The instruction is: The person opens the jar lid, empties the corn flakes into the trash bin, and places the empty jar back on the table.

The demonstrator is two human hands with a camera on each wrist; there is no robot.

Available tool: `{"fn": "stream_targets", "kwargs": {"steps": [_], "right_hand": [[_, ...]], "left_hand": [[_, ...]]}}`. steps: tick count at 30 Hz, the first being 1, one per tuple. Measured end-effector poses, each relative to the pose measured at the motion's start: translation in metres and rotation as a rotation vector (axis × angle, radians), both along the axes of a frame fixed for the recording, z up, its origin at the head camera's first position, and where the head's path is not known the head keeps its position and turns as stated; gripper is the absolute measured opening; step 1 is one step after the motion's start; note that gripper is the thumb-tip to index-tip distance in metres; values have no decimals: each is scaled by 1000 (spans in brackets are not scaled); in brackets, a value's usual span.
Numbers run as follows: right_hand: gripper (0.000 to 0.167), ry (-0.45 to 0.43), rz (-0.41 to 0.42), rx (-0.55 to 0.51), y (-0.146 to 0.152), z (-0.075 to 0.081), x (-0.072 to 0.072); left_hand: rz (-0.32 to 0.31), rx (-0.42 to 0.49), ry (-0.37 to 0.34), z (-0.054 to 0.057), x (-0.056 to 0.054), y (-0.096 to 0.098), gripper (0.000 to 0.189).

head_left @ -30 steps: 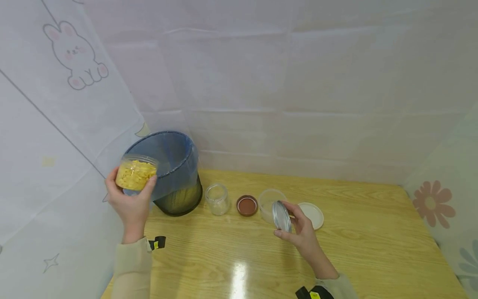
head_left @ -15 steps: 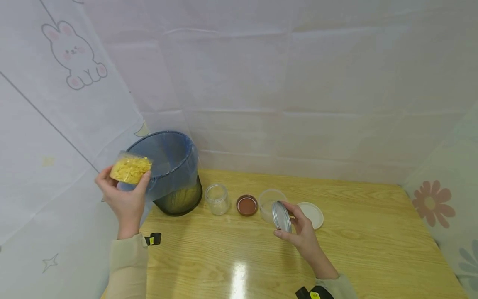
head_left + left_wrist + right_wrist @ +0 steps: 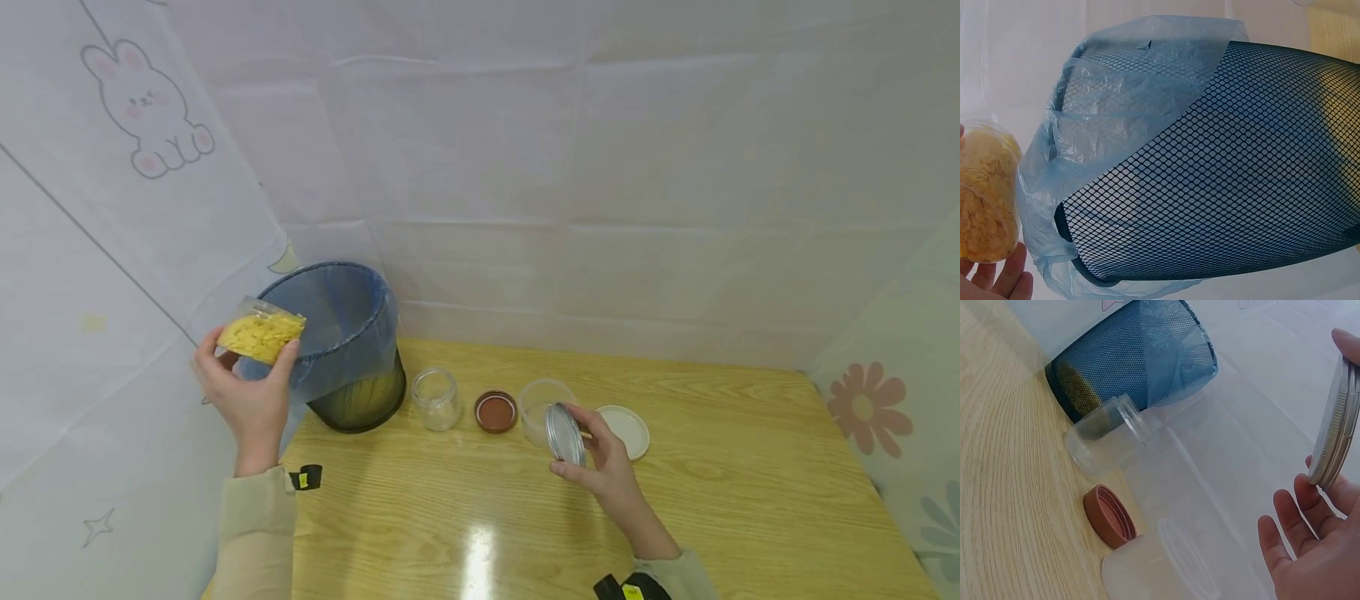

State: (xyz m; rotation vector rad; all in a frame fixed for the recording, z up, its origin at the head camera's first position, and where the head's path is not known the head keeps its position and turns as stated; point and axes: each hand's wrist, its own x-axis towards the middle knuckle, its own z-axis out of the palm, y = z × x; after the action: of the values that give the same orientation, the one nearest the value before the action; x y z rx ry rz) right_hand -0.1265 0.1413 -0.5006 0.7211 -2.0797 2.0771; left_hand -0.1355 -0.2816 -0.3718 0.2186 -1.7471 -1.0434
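My left hand [image 3: 251,408] grips a clear plastic jar [image 3: 258,306] part-filled with yellow flakes [image 3: 261,337]. The jar tilts towards the bin, and its mouth side overlaps the near left part of the rim in the head view. In the left wrist view the flakes [image 3: 985,219] lie inside the jar beside the bin's blue liner [image 3: 1097,112]. Between thumb and fingers, my right hand [image 3: 609,477] pinches a silver metal screw lid [image 3: 566,435], held on edge above the table. Its ridged rim shows in the right wrist view, where the lid [image 3: 1332,425] is partly cut off.
A dark mesh bin [image 3: 367,404] stands at the table's back left. Rightward follow a clear jar [image 3: 437,402], a reddish-brown lid [image 3: 496,413], a translucent tub [image 3: 536,396] and a white lid [image 3: 632,433]. Cloth-covered walls [image 3: 487,267] rise behind and left.
The left hand has shifted slightly left and up, tipping the jar further over, so the flakes lie nearer its mouth. My right hand and the silver lid have stayed put.
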Motion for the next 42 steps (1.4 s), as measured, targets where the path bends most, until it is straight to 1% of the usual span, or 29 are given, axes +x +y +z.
{"fn": "stream_targets", "kwargs": {"steps": [5,10,13,16,23,26,30,35,42], "right_hand": [[70,0,-1,-1,0,0,0],[70,3,-5,-3,0,-1,-1],[70,3,-9,-2,0,-1,-1],[71,4,-12,0,0,-2,-1],[71,2,-14,1,1,-3,-1],[71,0,-13,1,1,-3,0],[71,5,-11,-2,1,-3,0],[71,7,-10,0,1,-3,1],[71,9,-2,0,2,-5,1]], "left_hand": [[-1,-13,16,7,4,6,71],[-5,2,0,12,7,10,72],[-3,8,-12,14,7,11,74],[0,4,-15,10,5,8,76],[27,-28,-34,-11,-9,-16,84],[22,-45,-41,-16,-11,-22,85],[18,-71,-35,-17,-12,-25,87],[34,-95,-29,-18,-12,-25,89],[32,-97,-30,-17,-10,-25,90]]}}
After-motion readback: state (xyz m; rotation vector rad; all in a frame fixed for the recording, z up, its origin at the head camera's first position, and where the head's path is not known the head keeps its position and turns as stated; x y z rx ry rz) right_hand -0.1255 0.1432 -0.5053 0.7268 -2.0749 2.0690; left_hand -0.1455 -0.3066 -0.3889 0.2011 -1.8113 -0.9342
